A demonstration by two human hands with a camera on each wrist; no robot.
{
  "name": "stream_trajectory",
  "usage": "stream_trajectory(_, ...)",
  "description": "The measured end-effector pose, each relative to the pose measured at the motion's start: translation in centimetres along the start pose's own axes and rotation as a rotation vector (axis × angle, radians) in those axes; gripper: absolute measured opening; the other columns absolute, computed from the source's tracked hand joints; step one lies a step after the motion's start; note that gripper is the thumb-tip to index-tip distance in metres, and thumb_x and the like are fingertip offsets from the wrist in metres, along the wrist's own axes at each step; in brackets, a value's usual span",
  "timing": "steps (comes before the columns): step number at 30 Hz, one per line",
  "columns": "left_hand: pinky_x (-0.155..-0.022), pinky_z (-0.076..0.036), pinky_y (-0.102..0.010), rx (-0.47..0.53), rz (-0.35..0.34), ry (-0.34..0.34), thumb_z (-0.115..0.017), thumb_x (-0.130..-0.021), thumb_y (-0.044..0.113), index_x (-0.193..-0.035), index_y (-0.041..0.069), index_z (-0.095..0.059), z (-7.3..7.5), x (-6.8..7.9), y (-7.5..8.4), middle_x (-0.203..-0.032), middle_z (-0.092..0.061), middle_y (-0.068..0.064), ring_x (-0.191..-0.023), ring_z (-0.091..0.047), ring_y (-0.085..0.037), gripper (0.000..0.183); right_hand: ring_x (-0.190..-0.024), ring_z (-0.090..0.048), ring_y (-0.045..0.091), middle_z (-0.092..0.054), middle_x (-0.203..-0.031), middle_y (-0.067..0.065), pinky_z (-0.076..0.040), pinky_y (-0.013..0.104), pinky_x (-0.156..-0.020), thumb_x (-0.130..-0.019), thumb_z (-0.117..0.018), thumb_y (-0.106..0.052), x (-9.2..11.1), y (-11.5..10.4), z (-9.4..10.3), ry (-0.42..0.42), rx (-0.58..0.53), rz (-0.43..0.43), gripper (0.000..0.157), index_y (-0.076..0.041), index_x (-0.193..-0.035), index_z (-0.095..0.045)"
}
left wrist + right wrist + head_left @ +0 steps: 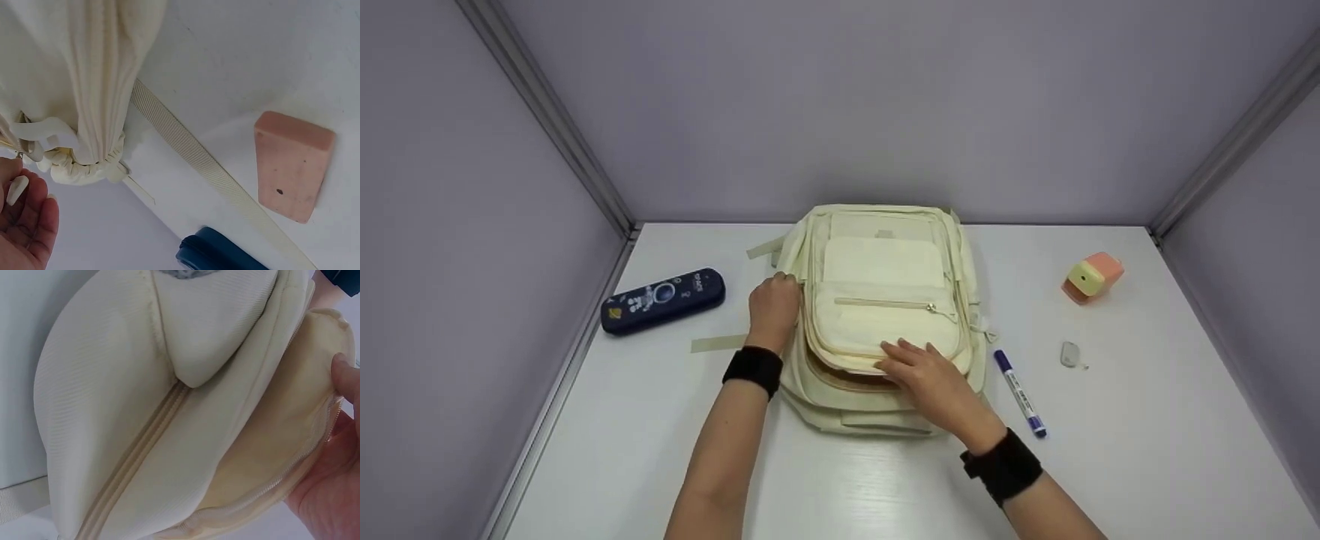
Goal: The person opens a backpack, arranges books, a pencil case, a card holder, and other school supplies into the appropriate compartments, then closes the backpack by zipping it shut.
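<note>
A cream backpack (885, 259) lies on the white table, its front compartment unzipped along the lower edge. At the backpack's left side, my left hand (774, 307) pinches a zipper pull (18, 190), seen pale between the fingers in the left wrist view. My right hand (934, 386) grips the lower edge of the front flap (304, 388). In the right wrist view, its thumb lies on the flap's beige inner side and the fingers are on the outer side. The opening gapes beneath the flap.
A dark blue pencil case (663, 301) lies left. Right of the backpack are a marker (1020, 393), a small grey item (1069, 354) and a pink-and-yellow pencil sharpener (1093, 277). Beside a strap (191, 152) lies a pinkish block (293, 166). Grey-violet walls enclose the table.
</note>
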State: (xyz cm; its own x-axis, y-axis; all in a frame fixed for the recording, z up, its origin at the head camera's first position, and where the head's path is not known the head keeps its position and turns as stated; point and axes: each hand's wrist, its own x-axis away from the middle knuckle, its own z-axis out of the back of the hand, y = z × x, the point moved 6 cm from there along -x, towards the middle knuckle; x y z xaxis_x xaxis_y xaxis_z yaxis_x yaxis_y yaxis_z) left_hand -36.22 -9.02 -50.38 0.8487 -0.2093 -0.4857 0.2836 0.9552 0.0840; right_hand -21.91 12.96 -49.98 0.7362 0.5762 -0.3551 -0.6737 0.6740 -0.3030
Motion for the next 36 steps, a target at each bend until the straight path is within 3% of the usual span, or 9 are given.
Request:
stream_trajectory(9, -0.052, -0.053, -0.042, 0.024, 0.054, -0.006, -0.063, -0.093, 0.002, -0.078, -0.005, -0.066, -0.3, 0.6, -0.3, -0.073, -0.062, -0.016, -0.061, -0.063, -0.031, 0.017, -0.123, -0.055, 0.034, -0.059, -0.134, 0.012, -0.043, 0.059, -0.095, -0.096, -0.063, -0.010, 0.2, 0.0, 0.0, 0.014, 0.037, 0.034, 0.022, -0.012, -0.117, -0.069)
stream_trajectory(14, -0.065, -0.054, -0.044, 0.073, 0.048, -0.026, -0.068, -0.094, 0.016, -0.104, -0.004, -0.068, 0.3, 0.8, 0.1, -0.091, -0.064, -0.019, -0.079, -0.064, -0.035, 0.023, -0.120, -0.057, 0.034, -0.061, -0.131, 0.012, -0.045, 0.058, -0.093, -0.094, -0.065, -0.008, 0.2, 0.0, 0.2, 0.038, 0.049, 0.042, 0.020, -0.011, -0.113, -0.069)
stream_trajectory(18, -0.086, -0.049, -0.049, 0.197, -0.035, -0.085, -0.062, -0.098, 0.020, -0.123, -0.001, -0.064, 1.5, 0.9, 1.5, -0.113, -0.063, -0.020, -0.104, -0.060, -0.037, 0.033, -0.117, -0.060, 0.033, -0.063, -0.128, 0.011, -0.047, 0.057, -0.091, -0.095, -0.065, -0.010, 0.0, 0.1, 0.7, 0.084, 0.059, 0.029, 0.016, -0.010, -0.110, -0.070)
stream_trajectory(22, -0.099, -0.043, -0.046, 0.417, -0.182, -0.127, -0.057, -0.101, 0.027, -0.121, 0.002, -0.067, 3.4, 1.6, 3.4, -0.120, -0.063, -0.016, -0.116, -0.056, -0.033, 0.034, -0.112, -0.062, 0.032, -0.065, -0.124, 0.010, -0.050, 0.055, -0.088, -0.095, -0.065, -0.012, -0.4, 0.1, 1.2, 0.130, 0.081, 0.035, 0.014, -0.010, -0.109, -0.070)
stream_trajectory(26, -0.106, -0.037, -0.041, 0.599, -0.295, -0.242, -0.052, -0.101, 0.042, -0.125, 0.006, -0.066, 4.8, 3.1, 5.3, -0.129, -0.060, -0.012, -0.128, -0.049, -0.027, 0.045, -0.108, -0.064, 0.030, -0.067, -0.122, 0.009, -0.051, 0.054, -0.087, -0.094, -0.067, -0.012, -1.0, 0.3, 1.8, 0.152, 0.086, 0.018, 0.014, -0.009, -0.107, -0.069)
stream_trajectory(30, -0.107, -0.036, -0.040, 0.646, -0.332, -0.341, -0.049, -0.099, 0.054, -0.130, 0.011, -0.064, 5.0, 4.5, 6.1, -0.134, -0.058, -0.008, -0.131, -0.047, -0.024, 0.054, -0.100, -0.067, 0.029, -0.068, -0.118, 0.007, -0.053, 0.049, -0.083, -0.092, -0.069, -0.009, -1.6, 0.5, 2.7, 0.166, 0.086, 0.001, 0.016, -0.009, -0.108, -0.068)
stream_trajectory(32, -0.106, -0.038, -0.039, 0.663, -0.333, -0.331, -0.052, -0.098, 0.053, -0.129, 0.012, -0.065, 5.0, 4.9, 6.0, -0.132, -0.060, -0.006, -0.127, -0.050, -0.022, 0.053, -0.095, -0.068, 0.029, -0.069, -0.115, 0.007, -0.055, 0.045, -0.079, -0.091, -0.069, -0.007, -1.9, 0.6, 3.1, 0.177, 0.085, 0.006, 0.019, -0.008, -0.110, -0.068)
stream_trajectory(36, -0.100, -0.044, -0.036, 0.719, -0.359, -0.242, -0.057, -0.099, 0.042, -0.125, 0.011, -0.067, 5.4, 5.3, 5.5, -0.125, -0.064, -0.004, -0.119, -0.057, -0.019, 0.042, -0.088, -0.069, 0.029, -0.070, -0.107, 0.008, -0.056, 0.041, -0.070, -0.091, -0.070, -0.004, -2.2, 0.8, 3.9, 0.203, 0.084, 0.021, 0.022, -0.006, -0.112, -0.066)
